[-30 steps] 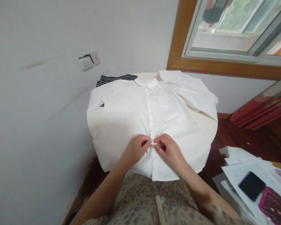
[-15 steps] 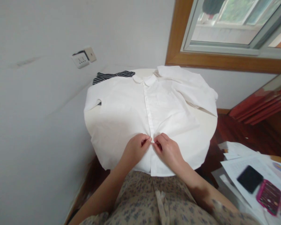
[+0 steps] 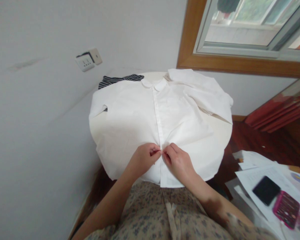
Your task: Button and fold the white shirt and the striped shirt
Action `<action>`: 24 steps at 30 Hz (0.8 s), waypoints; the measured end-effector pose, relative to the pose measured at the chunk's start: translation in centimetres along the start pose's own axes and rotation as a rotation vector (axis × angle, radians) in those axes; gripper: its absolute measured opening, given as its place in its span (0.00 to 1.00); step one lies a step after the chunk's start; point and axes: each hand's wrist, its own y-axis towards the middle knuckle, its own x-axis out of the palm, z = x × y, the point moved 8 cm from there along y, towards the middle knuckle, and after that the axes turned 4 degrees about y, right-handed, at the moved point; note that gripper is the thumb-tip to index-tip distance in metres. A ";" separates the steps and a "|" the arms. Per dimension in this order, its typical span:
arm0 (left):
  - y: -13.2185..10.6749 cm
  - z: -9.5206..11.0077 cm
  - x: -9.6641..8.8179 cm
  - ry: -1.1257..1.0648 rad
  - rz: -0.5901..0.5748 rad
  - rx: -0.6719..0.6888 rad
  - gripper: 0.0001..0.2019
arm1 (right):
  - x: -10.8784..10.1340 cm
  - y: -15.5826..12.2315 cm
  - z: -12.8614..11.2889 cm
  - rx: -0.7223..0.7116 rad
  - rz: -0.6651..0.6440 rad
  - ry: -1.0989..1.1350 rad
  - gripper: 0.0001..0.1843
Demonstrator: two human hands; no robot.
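Your left hand (image 3: pixel 143 161) and right hand (image 3: pixel 178 161) pinch the white shirt (image 3: pixel 142 113) fingertip to fingertip, low on its placket (image 3: pixel 157 113).
Its long axis runs away from you, collar (image 3: pixel 160 85) beyond your hands, hem (image 3: pixel 171 182) nearer you. Beyond and left of them: a wall socket (image 3: pixel 85 62), then striped cloth (image 3: pixel 121 79) partly under the shirt; directly beyond, the pale table (image 3: pixel 152 75) beneath it; beyond and right, a wood-framed window (image 3: pixel 215 62); nearer right, papers (image 3: pixel 250 175) bearing a pink-edged device (image 3: pixel 286 210).

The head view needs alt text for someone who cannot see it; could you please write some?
A left hand and a right hand pinch the front placket of a white shirt laid over a pale table. Dark striped cloth shows beyond the shirt; papers lie at lower right.
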 end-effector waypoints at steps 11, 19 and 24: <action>0.2 -0.4 0.3 -0.073 -0.039 -0.021 0.09 | 0.2 0.0 -0.4 -0.036 -0.079 -0.040 0.11; 0.3 -0.2 0.2 -0.001 -0.006 -0.017 0.07 | 0.5 0.3 -0.2 0.001 -0.132 -0.032 0.07; 0.0 0.4 -0.2 0.079 0.064 -0.045 0.05 | 0.4 0.7 -0.2 -0.007 -0.207 -0.023 0.06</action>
